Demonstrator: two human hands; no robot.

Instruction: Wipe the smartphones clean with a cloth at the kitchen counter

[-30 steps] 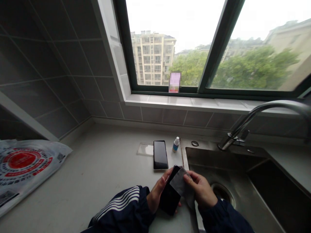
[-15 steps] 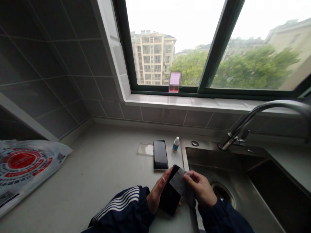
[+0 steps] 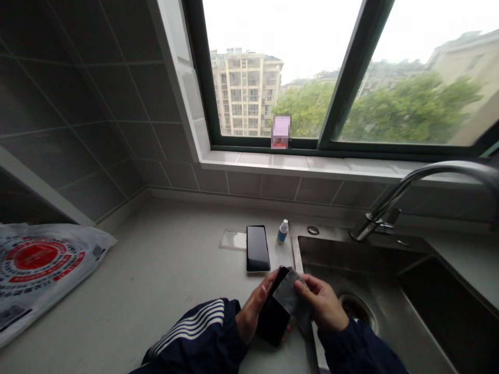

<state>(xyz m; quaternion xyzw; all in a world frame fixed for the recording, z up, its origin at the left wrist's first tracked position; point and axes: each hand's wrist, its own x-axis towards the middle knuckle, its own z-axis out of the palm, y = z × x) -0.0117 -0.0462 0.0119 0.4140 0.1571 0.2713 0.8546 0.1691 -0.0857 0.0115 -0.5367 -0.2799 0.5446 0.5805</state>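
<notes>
A black smartphone (image 3: 273, 319) is tilted in my left hand (image 3: 253, 307), whose thumb lies along its left edge and whose fingertips show at the far side. My right hand (image 3: 323, 302) pinches a thin grey cloth (image 3: 290, 295), which drapes over the upper right part of the phone's face. Just beyond my hands a second dark phone (image 3: 258, 248) lies face up on the counter. Partly under or against its left side is a clear, flat case (image 3: 233, 239). To its right stands a small white-capped bottle (image 3: 283, 231) with a blue label.
On the right is a steel sink (image 3: 296, 254) with a drain (image 3: 356, 309) and a curved faucet (image 3: 366, 226). A printed plastic bag (image 3: 50, 270) rests on the pale counter (image 3: 156, 259) at the left. Behind runs a tiled wall with a window sill (image 3: 265, 160).
The grey cloth has shifted slightly and its folds differ across the phone's upper part. Both hands hold nearly the same positions; the things on the counter have not moved.
</notes>
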